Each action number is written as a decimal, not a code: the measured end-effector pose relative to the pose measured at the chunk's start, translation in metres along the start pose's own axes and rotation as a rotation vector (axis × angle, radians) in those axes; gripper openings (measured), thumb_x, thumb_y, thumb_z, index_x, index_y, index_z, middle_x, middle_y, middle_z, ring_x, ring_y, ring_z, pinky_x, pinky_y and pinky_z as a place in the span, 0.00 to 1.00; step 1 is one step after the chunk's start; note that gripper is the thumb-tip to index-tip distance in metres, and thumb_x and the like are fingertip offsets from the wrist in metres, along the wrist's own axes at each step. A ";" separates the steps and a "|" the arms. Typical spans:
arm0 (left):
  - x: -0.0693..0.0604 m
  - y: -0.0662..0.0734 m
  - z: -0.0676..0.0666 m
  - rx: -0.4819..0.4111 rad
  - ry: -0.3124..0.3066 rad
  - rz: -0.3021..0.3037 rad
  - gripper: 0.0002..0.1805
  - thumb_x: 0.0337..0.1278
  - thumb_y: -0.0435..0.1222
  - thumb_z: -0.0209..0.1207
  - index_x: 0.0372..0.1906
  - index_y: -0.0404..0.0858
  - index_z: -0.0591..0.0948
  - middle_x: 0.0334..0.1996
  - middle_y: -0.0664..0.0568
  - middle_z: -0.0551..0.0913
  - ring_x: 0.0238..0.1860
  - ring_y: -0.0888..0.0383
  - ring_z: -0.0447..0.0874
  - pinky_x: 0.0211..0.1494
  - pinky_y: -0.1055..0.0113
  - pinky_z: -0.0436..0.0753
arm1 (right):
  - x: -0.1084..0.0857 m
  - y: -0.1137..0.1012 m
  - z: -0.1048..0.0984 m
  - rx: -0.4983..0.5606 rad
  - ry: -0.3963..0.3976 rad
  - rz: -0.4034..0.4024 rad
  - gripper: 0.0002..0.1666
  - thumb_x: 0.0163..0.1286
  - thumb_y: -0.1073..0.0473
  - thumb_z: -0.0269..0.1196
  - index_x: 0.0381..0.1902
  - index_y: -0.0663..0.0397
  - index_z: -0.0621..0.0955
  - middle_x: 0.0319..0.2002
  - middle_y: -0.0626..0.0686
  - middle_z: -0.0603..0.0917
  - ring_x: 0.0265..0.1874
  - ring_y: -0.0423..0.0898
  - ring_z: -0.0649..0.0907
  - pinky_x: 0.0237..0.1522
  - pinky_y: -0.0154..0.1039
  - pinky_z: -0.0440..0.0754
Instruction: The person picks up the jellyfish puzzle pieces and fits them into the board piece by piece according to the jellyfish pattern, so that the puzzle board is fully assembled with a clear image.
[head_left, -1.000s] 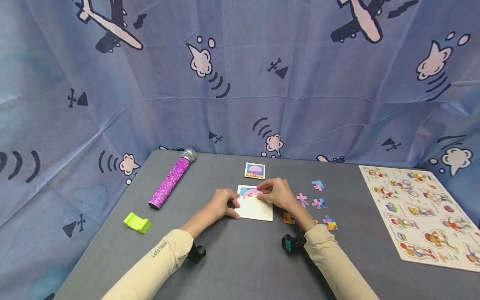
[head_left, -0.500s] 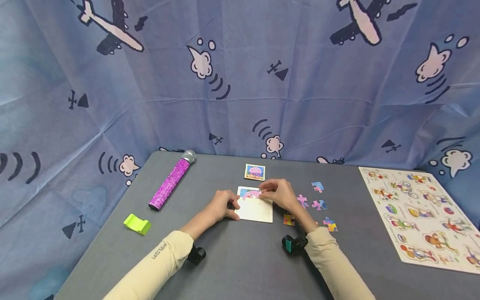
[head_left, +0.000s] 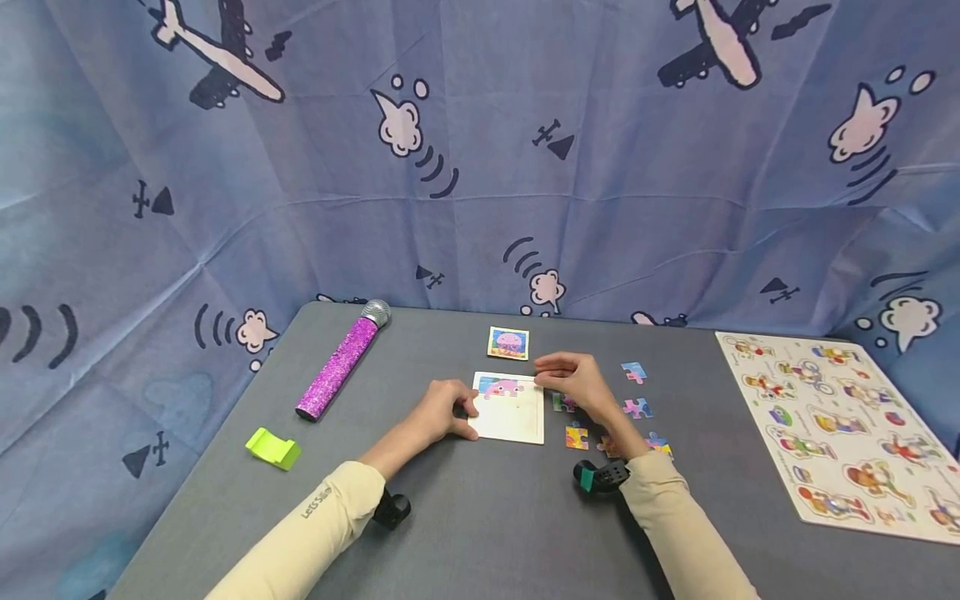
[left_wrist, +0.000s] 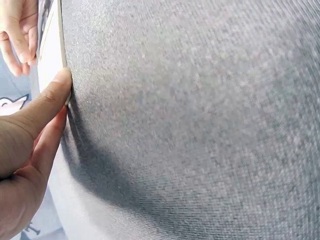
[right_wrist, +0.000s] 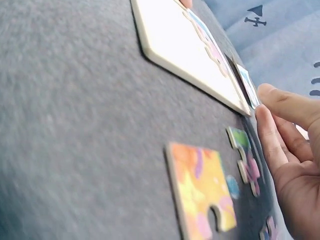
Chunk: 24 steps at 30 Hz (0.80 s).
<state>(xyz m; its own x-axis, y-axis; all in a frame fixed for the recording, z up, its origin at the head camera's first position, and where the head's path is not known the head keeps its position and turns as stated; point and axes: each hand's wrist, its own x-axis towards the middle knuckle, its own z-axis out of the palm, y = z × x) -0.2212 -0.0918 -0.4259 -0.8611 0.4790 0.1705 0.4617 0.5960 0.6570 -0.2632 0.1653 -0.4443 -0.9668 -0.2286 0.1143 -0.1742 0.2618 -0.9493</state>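
My left hand (head_left: 442,410) pinches the left edge of a white puzzle board (head_left: 513,423); in the left wrist view its thumb and fingers (left_wrist: 47,100) close on the rim. Joined blue and pink pieces (head_left: 501,387) lie along the board's upper left part. Just past the board's upper right corner is my right hand (head_left: 579,385), fingers extended. Nothing shows between its fingertips in the right wrist view, where a yellow-orange piece (right_wrist: 197,182) and a green-pink piece (right_wrist: 242,155) lie on the cloth below the hand.
A small jellyfish picture (head_left: 508,342) lies behind the board. Loose pieces (head_left: 637,407) are scattered to the right, near a large sticker-like picture board (head_left: 847,433). At left are a purple glitter microphone (head_left: 339,367) and a lime green holder (head_left: 273,448).
My right hand has moved off the joined pieces to the right, past the board's corner, leaving them uncovered. My left hand has stayed on the board's edge.
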 end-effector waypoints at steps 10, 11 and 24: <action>0.002 -0.001 0.001 0.020 0.001 0.015 0.15 0.23 0.29 0.78 0.23 0.31 0.84 0.40 0.39 0.85 0.42 0.46 0.83 0.50 0.59 0.79 | -0.003 0.005 -0.022 0.000 0.024 0.002 0.20 0.59 0.69 0.67 0.49 0.74 0.79 0.47 0.70 0.82 0.40 0.45 0.85 0.40 0.28 0.80; 0.002 -0.002 0.001 0.022 0.003 0.019 0.15 0.23 0.29 0.78 0.23 0.32 0.84 0.40 0.39 0.85 0.41 0.46 0.83 0.50 0.59 0.80 | -0.004 0.005 -0.024 0.000 0.022 0.001 0.20 0.60 0.69 0.67 0.49 0.74 0.79 0.47 0.70 0.82 0.40 0.43 0.85 0.41 0.28 0.80; 0.004 -0.002 0.002 0.031 0.000 0.003 0.15 0.23 0.30 0.79 0.23 0.32 0.85 0.41 0.39 0.85 0.42 0.45 0.83 0.50 0.58 0.79 | -0.016 0.014 -0.061 -0.030 0.008 0.004 0.22 0.62 0.65 0.66 0.53 0.71 0.78 0.51 0.70 0.80 0.41 0.36 0.84 0.43 0.28 0.80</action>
<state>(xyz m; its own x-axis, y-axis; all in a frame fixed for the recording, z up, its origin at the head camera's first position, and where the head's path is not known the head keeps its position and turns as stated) -0.2250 -0.0897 -0.4283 -0.8596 0.4810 0.1723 0.4707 0.6144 0.6332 -0.2615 0.2299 -0.4413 -0.9690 -0.2196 0.1131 -0.1756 0.2905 -0.9406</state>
